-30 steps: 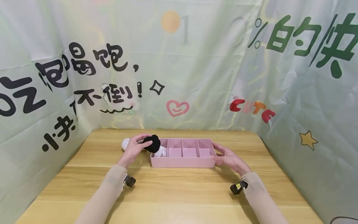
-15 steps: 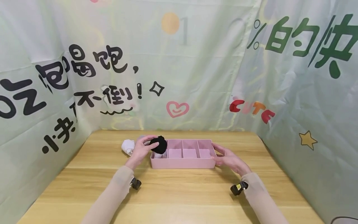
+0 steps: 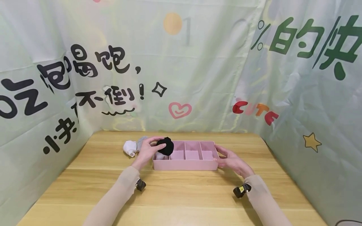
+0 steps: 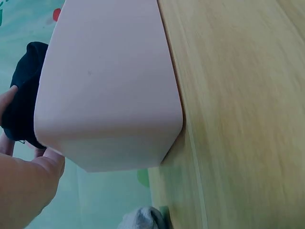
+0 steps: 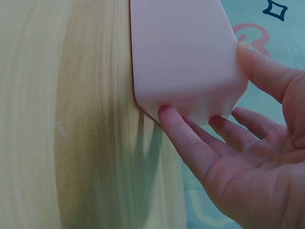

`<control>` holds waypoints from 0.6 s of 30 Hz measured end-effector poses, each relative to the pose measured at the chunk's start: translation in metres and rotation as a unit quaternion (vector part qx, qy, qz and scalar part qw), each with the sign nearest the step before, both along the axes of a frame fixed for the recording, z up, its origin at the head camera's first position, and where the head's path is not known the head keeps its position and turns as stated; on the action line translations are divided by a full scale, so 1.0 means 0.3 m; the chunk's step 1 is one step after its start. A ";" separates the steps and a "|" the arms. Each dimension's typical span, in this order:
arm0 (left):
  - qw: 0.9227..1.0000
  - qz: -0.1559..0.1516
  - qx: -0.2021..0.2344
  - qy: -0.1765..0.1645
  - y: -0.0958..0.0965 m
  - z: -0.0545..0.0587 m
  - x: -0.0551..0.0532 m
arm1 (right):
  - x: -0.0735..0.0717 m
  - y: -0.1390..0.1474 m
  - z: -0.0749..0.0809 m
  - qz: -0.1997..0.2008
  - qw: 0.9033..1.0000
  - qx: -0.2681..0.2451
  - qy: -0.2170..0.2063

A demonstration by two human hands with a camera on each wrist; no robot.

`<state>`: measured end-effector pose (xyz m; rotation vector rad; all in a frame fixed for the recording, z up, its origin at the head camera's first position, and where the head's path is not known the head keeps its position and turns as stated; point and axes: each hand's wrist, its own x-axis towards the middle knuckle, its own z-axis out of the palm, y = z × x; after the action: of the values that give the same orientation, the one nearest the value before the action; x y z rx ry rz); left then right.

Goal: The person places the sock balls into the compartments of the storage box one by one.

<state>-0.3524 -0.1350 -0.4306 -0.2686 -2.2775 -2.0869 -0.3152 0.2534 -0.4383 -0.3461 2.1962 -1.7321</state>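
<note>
My left hand (image 3: pixel 145 152) pinches a black rolled-up sock (image 3: pixel 167 146) between thumb and fingers. It holds the sock over the left part of a pink divided box (image 3: pixel 185 165), overlapping the first divider in the head view. A pale rolled sock (image 3: pixel 160 156) lies in the leftmost compartment, partly hidden by the hand and the black sock. In the left wrist view the black sock (image 4: pixel 24 93) shows beyond the box's rim. My right hand (image 3: pixel 233 160) holds the box's right end, the thumb (image 5: pixel 259 59) near the rim and the fingertips against the end wall.
A white rolled sock (image 3: pixel 130 148) and a grey one (image 3: pixel 140 142) lie on the wooden table (image 3: pixel 186 194), left of the box. Several box compartments stand side by side, split by thin dividers. A printed curtain (image 3: pixel 135 37) hangs behind and along both sides.
My left hand has carried the black sock to the right, from the box's left edge to over the first divider. The grey sock has come into view behind it. The right hand stays put.
</note>
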 end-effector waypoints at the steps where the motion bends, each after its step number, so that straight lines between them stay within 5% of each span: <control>1: 1.000 -0.001 -0.001 -0.002 0.004 0.000 0.000 | 0.000 0.001 -0.001 0.000 1.000 0.000 0.000; 18: 0.998 -0.010 -0.032 0.048 0.080 -0.012 -0.026 | -0.005 0.004 -0.007 0.005 1.000 -0.007 -0.001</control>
<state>-0.3601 -0.1109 -0.4341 -0.3865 -2.2965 -1.9670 -0.3166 0.2545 -0.4403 -0.3568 2.1795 -1.7421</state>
